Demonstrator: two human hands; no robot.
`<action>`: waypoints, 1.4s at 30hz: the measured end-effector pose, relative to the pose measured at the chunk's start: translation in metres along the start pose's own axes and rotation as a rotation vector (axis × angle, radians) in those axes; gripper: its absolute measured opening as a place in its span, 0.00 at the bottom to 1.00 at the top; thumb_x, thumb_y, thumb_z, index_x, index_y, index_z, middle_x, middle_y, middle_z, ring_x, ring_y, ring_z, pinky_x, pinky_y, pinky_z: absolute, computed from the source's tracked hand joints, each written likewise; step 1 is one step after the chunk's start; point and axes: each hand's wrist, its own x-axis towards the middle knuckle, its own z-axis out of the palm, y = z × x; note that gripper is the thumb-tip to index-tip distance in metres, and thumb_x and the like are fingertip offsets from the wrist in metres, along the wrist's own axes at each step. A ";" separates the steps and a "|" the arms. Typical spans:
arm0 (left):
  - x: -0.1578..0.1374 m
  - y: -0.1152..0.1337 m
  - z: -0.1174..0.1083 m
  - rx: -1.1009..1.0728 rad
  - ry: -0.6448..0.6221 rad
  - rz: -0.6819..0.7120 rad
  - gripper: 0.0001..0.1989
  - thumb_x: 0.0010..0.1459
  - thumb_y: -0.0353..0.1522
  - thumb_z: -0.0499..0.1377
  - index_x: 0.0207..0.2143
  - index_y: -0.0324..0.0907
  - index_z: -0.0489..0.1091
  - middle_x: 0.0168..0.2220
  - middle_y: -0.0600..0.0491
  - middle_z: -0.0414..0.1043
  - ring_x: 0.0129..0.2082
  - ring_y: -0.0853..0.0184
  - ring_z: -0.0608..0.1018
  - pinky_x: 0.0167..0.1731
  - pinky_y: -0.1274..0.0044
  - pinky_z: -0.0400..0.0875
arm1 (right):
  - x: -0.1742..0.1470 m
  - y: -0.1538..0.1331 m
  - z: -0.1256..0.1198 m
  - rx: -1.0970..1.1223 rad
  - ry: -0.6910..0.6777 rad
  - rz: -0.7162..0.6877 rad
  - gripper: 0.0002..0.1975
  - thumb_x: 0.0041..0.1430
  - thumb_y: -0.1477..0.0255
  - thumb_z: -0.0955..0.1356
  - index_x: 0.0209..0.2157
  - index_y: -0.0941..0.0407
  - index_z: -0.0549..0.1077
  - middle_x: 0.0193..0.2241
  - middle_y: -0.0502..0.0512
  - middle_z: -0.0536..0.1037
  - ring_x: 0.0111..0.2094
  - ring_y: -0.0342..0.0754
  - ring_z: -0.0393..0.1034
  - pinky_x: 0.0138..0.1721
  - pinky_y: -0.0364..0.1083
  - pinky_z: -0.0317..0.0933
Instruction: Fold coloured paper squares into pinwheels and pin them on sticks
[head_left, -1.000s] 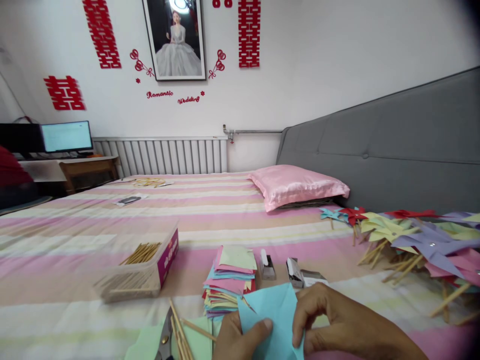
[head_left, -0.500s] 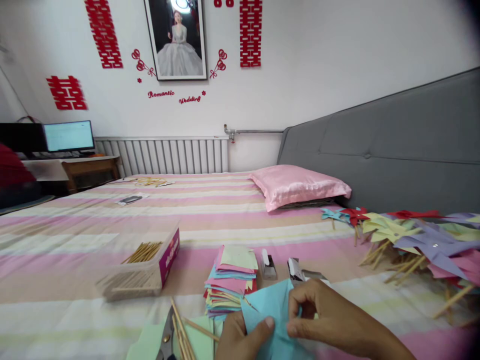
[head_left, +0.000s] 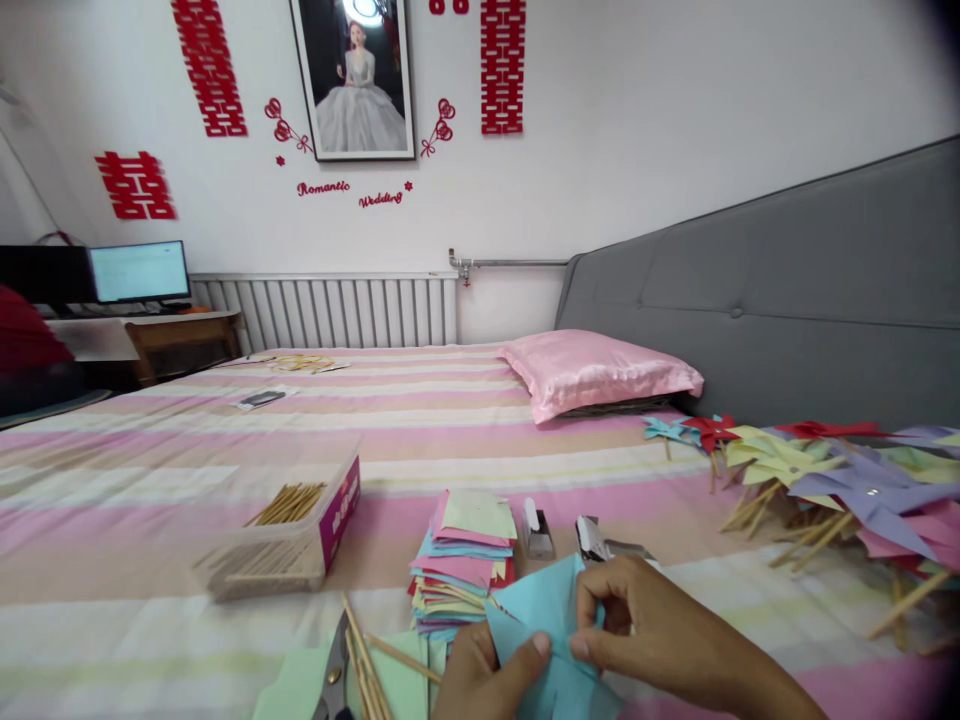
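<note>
While beside paper stack (head_left: 465,560): staplers (head_left: 537,530)

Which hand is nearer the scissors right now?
Left. The left hand pinches the blue paper just right of the scissors; the right hand holds the paper's other side, farther away.

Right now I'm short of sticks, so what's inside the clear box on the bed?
The clear box holds a bundle of thin wooden sticks lying lengthwise. Its frosted near wall hides how deep the pile goes.
</note>
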 end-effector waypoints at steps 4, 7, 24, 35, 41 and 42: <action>-0.003 0.007 0.002 0.018 -0.014 0.010 0.21 0.36 0.46 0.65 0.17 0.35 0.70 0.15 0.55 0.60 0.16 0.76 0.59 0.17 0.82 0.53 | 0.000 -0.001 0.001 -0.007 0.020 0.007 0.04 0.44 0.74 0.68 0.20 0.58 0.71 0.17 0.49 0.73 0.21 0.41 0.63 0.20 0.38 0.52; -0.010 0.017 0.007 -0.012 -0.010 0.009 0.20 0.36 0.45 0.65 0.17 0.35 0.72 0.15 0.55 0.63 0.16 0.76 0.60 0.18 0.82 0.54 | 0.001 0.001 0.001 -0.014 0.033 -0.004 0.04 0.44 0.74 0.67 0.20 0.58 0.70 0.17 0.49 0.73 0.21 0.41 0.63 0.20 0.38 0.52; -0.008 0.011 0.009 0.062 0.075 0.083 0.21 0.32 0.45 0.66 0.17 0.34 0.73 0.16 0.51 0.66 0.17 0.72 0.62 0.18 0.80 0.55 | 0.000 -0.002 0.004 -0.027 0.058 0.014 0.04 0.45 0.74 0.68 0.20 0.58 0.70 0.15 0.46 0.68 0.20 0.40 0.62 0.19 0.37 0.50; -0.005 0.013 0.013 -0.110 0.285 0.086 0.19 0.30 0.43 0.68 0.19 0.36 0.75 0.18 0.47 0.75 0.20 0.64 0.72 0.25 0.74 0.66 | 0.004 -0.019 0.007 0.303 0.127 -0.052 0.24 0.45 0.80 0.66 0.46 0.52 0.64 0.24 0.45 0.68 0.22 0.40 0.64 0.23 0.39 0.57; 0.000 0.004 0.011 -0.045 0.387 0.153 0.21 0.33 0.45 0.66 0.22 0.34 0.76 0.23 0.42 0.78 0.26 0.56 0.76 0.29 0.69 0.69 | 0.010 -0.022 0.017 0.445 0.217 -0.049 0.35 0.44 0.80 0.66 0.55 0.51 0.53 0.24 0.45 0.72 0.23 0.41 0.64 0.23 0.40 0.56; 0.000 0.004 0.012 -0.062 0.390 0.154 0.21 0.33 0.45 0.66 0.24 0.34 0.76 0.24 0.42 0.78 0.27 0.54 0.77 0.30 0.68 0.69 | 0.011 -0.022 0.018 0.450 0.225 -0.047 0.34 0.44 0.80 0.66 0.54 0.52 0.54 0.24 0.45 0.72 0.23 0.41 0.63 0.23 0.40 0.56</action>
